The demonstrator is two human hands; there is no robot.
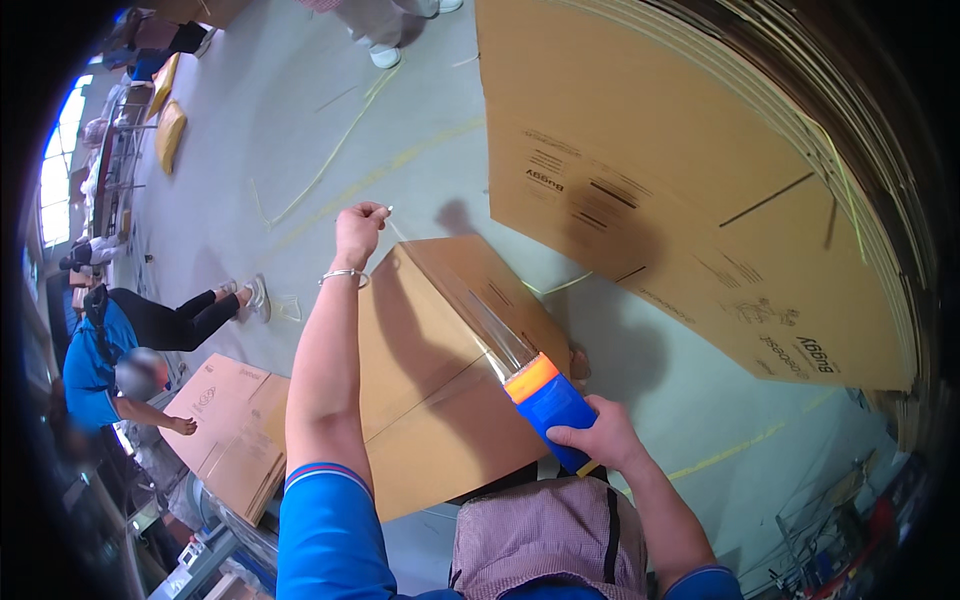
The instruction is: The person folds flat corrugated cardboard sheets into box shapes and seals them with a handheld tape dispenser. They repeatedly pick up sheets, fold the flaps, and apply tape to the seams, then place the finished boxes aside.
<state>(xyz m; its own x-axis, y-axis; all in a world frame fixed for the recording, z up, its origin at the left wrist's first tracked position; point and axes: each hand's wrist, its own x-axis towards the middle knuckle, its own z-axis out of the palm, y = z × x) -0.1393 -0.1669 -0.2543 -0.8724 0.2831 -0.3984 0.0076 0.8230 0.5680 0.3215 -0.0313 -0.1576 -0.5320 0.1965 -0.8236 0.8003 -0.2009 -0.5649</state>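
Observation:
A large brown cardboard box (pixel 430 400) stands in front of me. My right hand (pixel 607 432) grips a blue and orange tape dispenser (pixel 552 408) at the box's right side. Clear tape (pixel 497 328) runs from the dispenser's orange end along the box's upper edge toward the far corner. Beyond that corner, my left hand (pixel 357 236) is closed in a pinch, with a small pale bit, seemingly the tape's end, at its fingertips. A bracelet circles the left wrist. The underside of the box is hidden.
A tall stack of flat cardboard sheets (pixel 690 190) fills the right. At the left, a co-worker in a blue shirt (pixel 100 345) reaches toward folded cardboard (pixel 225 425). Another person's feet (pixel 384 55) show at the top. Yellow straps (pixel 335 150) lie on the grey floor.

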